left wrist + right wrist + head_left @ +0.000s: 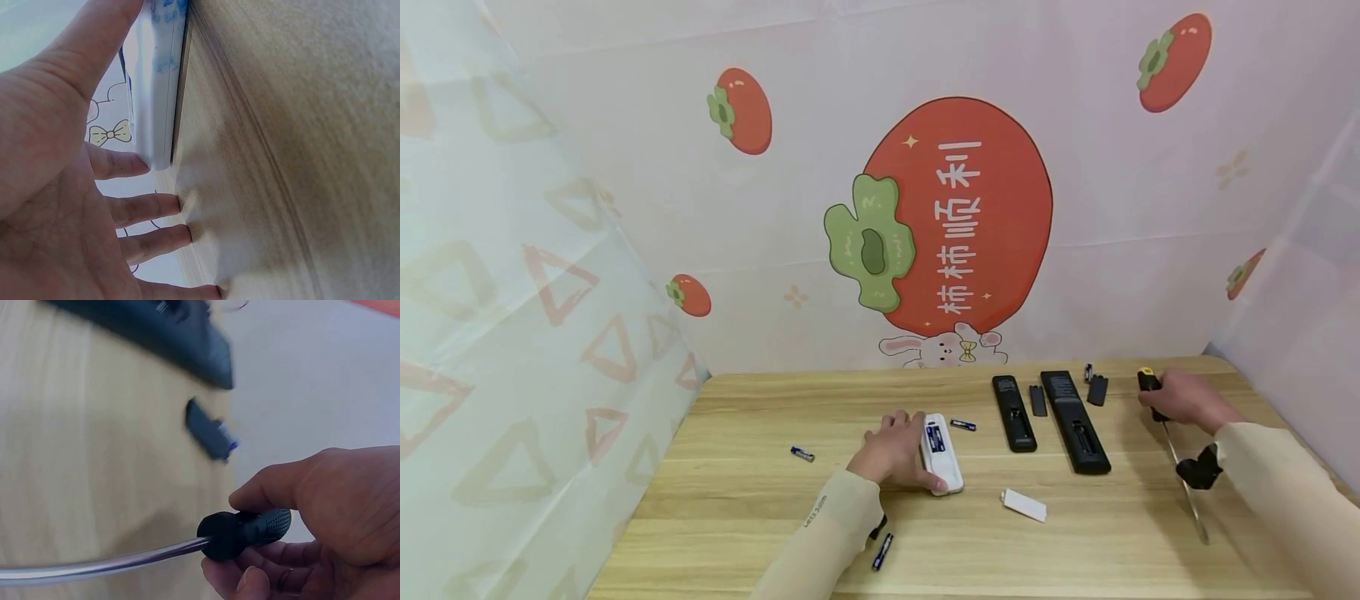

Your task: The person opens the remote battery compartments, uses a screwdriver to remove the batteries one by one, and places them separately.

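Nearest the head camera, a small blue-and-black AAA battery (882,552) is lying at the front edge of the light wooden table (737,500), just beside the person's left sleeve. Beyond it, the left hand (891,454) is resting flat on the wood with its fingers nearly straight, the thumb and fingertips (134,164) pressing against the side of a white plastic remote control (942,454). That remote is lying back-up near the middle of the table with its battery bay open and a blue cell showing inside; its white rectangular battery cover (1023,505) is lying apart, nearer the front.

Such a remote is probably light, rigid and smooth-sided, so it could slide on the wood; holding it by its long edges, as the left hand is doing, looks the surest way to steady it.

At the far right, the right hand (1183,398) is curling its fingers round the black ribbed handle of a long screwdriver with a yellow cap (1152,392), whose steel shaft is running back toward the person. The tool is likely stiff and somewhat heavier, and the textured handle is giving a firm grip.

Between the hands, two black remote controls (1051,412) are lying side by side with their backs open, with two small black covers (1097,389) just beside them. Two more loose batteries (962,425) are lying on the table, one by the white remote and one well to the left.
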`<state>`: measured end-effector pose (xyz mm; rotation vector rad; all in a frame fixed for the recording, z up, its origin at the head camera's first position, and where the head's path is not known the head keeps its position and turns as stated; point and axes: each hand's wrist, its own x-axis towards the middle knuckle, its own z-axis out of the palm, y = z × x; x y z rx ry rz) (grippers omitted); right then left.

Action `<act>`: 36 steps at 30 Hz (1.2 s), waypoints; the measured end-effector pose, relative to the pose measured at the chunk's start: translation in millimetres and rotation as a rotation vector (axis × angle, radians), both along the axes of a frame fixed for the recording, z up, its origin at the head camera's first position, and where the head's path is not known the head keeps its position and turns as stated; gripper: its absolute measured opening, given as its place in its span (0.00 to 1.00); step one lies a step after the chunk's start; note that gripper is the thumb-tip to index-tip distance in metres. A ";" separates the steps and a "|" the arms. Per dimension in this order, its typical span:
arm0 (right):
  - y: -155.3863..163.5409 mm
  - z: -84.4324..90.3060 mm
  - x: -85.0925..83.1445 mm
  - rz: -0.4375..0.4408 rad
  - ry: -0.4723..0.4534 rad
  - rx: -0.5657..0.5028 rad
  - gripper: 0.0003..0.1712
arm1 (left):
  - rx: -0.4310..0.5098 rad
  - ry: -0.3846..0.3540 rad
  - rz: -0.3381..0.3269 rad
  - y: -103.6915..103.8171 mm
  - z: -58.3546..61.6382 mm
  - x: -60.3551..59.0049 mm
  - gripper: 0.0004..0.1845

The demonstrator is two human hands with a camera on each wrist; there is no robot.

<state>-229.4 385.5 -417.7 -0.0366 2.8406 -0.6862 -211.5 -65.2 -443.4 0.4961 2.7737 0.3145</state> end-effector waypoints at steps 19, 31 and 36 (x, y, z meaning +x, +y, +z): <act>-74.1 51.6 23.2 -0.042 0.075 -0.550 0.33 | 0.047 0.016 0.009 -1.0 -2.2 1.3 0.62; -93.9 61.8 34.3 -0.051 0.097 -1.082 0.17 | 0.055 0.030 0.012 -0.5 -1.0 1.7 0.63; -99.7 63.8 37.5 -0.047 0.060 -1.354 0.11 | 0.052 0.026 0.021 0.1 -2.7 2.6 0.63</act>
